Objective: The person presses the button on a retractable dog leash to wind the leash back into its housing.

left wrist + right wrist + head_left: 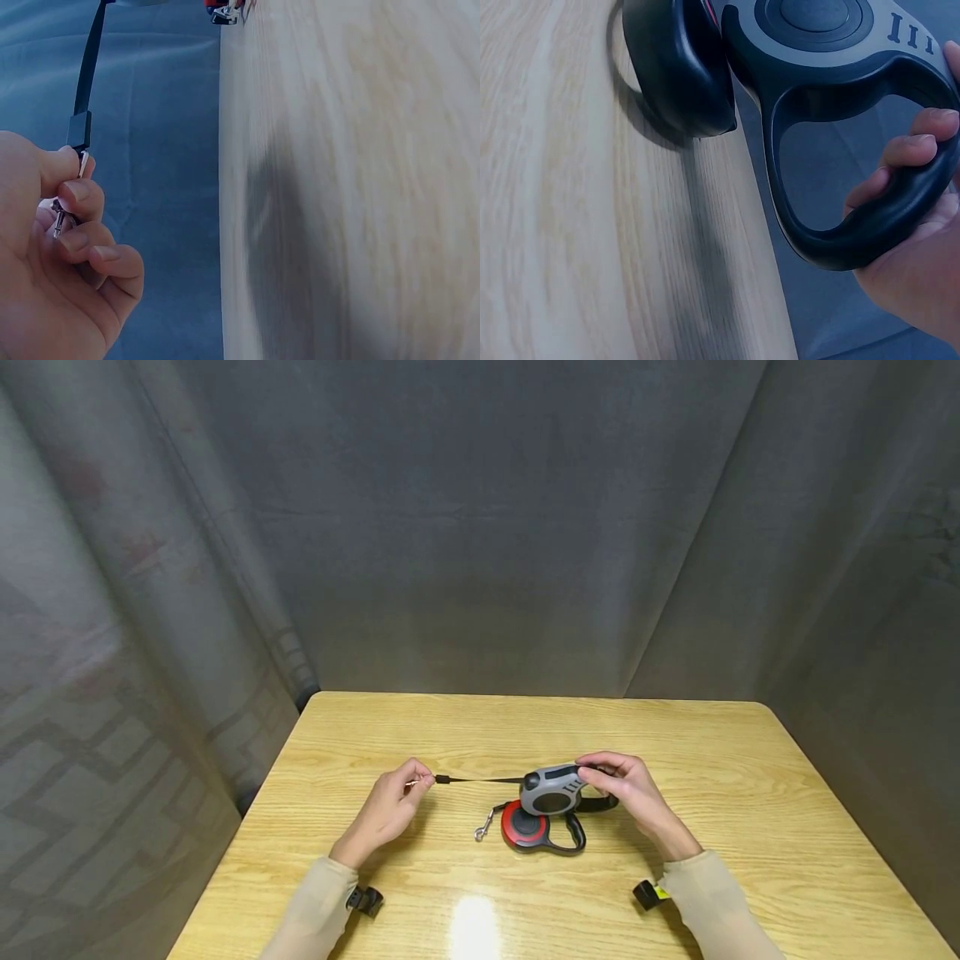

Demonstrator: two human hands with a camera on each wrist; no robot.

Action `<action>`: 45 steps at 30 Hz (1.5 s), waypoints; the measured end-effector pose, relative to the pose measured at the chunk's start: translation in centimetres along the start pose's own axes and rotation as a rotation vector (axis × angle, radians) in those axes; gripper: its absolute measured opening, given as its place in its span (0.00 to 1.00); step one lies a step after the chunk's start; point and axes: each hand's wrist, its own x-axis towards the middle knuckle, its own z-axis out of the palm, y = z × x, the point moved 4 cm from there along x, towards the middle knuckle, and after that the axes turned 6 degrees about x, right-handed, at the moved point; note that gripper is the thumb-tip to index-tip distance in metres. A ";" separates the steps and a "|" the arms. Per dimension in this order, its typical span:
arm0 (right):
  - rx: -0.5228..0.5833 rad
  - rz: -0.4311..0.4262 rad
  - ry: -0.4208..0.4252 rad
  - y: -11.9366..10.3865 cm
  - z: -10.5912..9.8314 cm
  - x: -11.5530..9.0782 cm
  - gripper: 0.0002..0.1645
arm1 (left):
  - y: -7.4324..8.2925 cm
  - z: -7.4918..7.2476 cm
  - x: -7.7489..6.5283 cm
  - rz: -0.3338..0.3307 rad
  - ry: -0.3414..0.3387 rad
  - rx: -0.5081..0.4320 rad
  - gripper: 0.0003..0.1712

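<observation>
My right hand (626, 785) grips the black handle (900, 217) of a grey retractable dog leash (551, 791), fingers curled through the handle loop. A black strap (487, 780) runs out of its casing to the left, drawn straight. At the strap's end, my left hand (397, 797) pinches the metal snap hook (60, 217) between thumb and fingers, just past a black sleeve (79, 129). Beneath the grey leash lies a red and black retractable leash (525, 825) on the table, partly overlapped in the head view. Its silver snap hook (482, 832) points left.
The wooden table (360, 727) has rounded far corners. Grey curtains (465, 527) hang behind it and along both sides. Small black wrist cameras (365, 902) sit at the beige sleeves (315, 893).
</observation>
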 end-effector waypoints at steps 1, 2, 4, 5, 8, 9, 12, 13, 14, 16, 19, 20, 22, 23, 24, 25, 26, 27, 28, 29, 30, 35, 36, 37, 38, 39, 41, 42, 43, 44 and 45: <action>-0.001 0.000 0.000 0.0 0.0 0.0 0.11 | 0.0 0.0 0.0 0.004 -0.001 -0.001 0.05; -0.002 0.001 0.001 0.0 0.0 0.0 0.11 | 0.1 0.0 0.0 0.008 0.001 0.000 0.05; -0.002 0.000 0.002 0.0 0.0 0.0 0.12 | 0.1 0.0 0.1 0.013 0.004 0.003 0.05; -0.003 0.000 0.002 0.0 0.0 0.0 0.12 | 0.1 0.0 0.1 0.017 0.005 0.007 0.05; -0.005 -0.005 0.001 -0.1 -0.1 0.0 0.12 | 0.1 0.0 0.0 0.029 0.009 0.033 0.04; -0.006 -0.007 0.000 -0.1 -0.1 0.0 0.13 | 0.1 0.1 0.0 0.032 0.009 0.044 0.04; -0.006 -0.013 -0.005 -0.1 -0.1 0.0 0.13 | 0.1 0.2 -0.1 0.044 0.009 0.076 0.03; -0.006 -0.015 -0.008 -0.1 -0.1 0.0 0.13 | 0.1 0.3 -0.1 0.048 0.009 0.084 0.03; -0.007 -0.016 -0.009 -0.1 -0.1 0.0 0.13 | 0.2 0.3 -0.1 0.050 0.010 0.090 0.03; -0.004 -0.018 -0.013 -0.1 -0.1 0.0 0.13 | 0.3 0.3 -0.1 0.058 0.014 0.099 0.03; -0.003 -0.019 -0.013 0.0 0.0 0.0 0.13 | 0.6 0.3 -0.2 0.062 0.019 0.100 0.03; -0.003 -0.019 -0.013 0.0 0.0 0.0 0.13 | 0.7 0.3 -0.2 0.062 0.019 0.099 0.03; -0.004 -0.018 -0.013 0.0 0.0 0.0 0.13 | 0.8 0.2 -0.3 0.063 0.018 0.101 0.03; -0.004 -0.018 -0.013 0.0 0.0 0.0 0.13 | 0.8 0.2 -0.3 0.066 0.017 0.102 0.03; -0.004 -0.018 -0.013 0.0 0.0 0.0 0.13 | 0.9 0.2 -0.3 0.068 0.015 0.104 0.03; -0.004 -0.018 -0.014 0.0 0.0 0.0 0.13 | 0.9 0.2 -0.3 0.074 0.013 0.105 0.04; -0.004 -0.018 -0.015 0.0 0.0 0.0 0.13 | 1.0 0.2 -0.3 0.079 0.013 0.105 0.04; -0.003 -0.017 -0.016 0.0 0.0 0.0 0.13 | 1.0 0.2 -0.3 0.086 0.013 0.104 0.03; -0.002 -0.017 -0.016 0.0 0.0 0.0 0.13 | 1.0 0.2 -0.3 0.092 0.012 0.103 0.04; -0.001 -0.017 -0.016 0.0 0.0 0.0 0.13 | 1.1 0.1 -0.4 0.099 0.012 0.100 0.04; -0.001 -0.016 -0.017 0.0 0.0 0.0 0.13 | 1.1 0.1 -0.4 0.110 0.014 0.097 0.05; -0.007 -0.013 -0.016 0.0 0.1 0.0 0.14 | 1.5 0.1 -0.4 0.178 0.034 0.108 0.04; -0.007 -0.012 -0.016 0.0 0.1 0.0 0.14 | 1.5 0.1 -0.4 0.193 0.040 0.114 0.03; -0.007 -0.011 -0.016 0.0 0.1 0.0 0.14 | 1.6 0.1 -0.4 0.204 0.046 0.119 0.02; -0.005 -0.011 -0.017 0.0 0.1 0.0 0.13 | 1.7 0.1 -0.4 0.214 0.052 0.123 0.03; -0.002 -0.010 -0.017 0.0 0.1 0.0 0.13 | 1.7 0.1 -0.4 0.225 0.057 0.124 0.02; 0.004 -0.009 -0.017 0.0 0.1 0.0 0.12 | 1.8 0.1 -0.4 0.244 0.068 0.125 0.02; 0.006 -0.010 -0.017 -0.1 0.1 0.0 0.12 | 1.9 0.1 -0.4 0.253 0.073 0.123 0.02; 0.010 -0.009 -0.018 -0.1 0.2 0.0 0.12 | 2.0 0.1 -0.4 0.261 0.077 0.119 0.02; 0.013 -0.009 -0.019 -0.1 0.2 0.0 0.12 | 2.0 0.1 -0.4 0.271 0.079 0.116 0.03; 0.015 -0.009 -0.020 -0.1 0.2 0.0 0.12 | 2.1 0.2 -0.4 0.279 0.082 0.115 0.03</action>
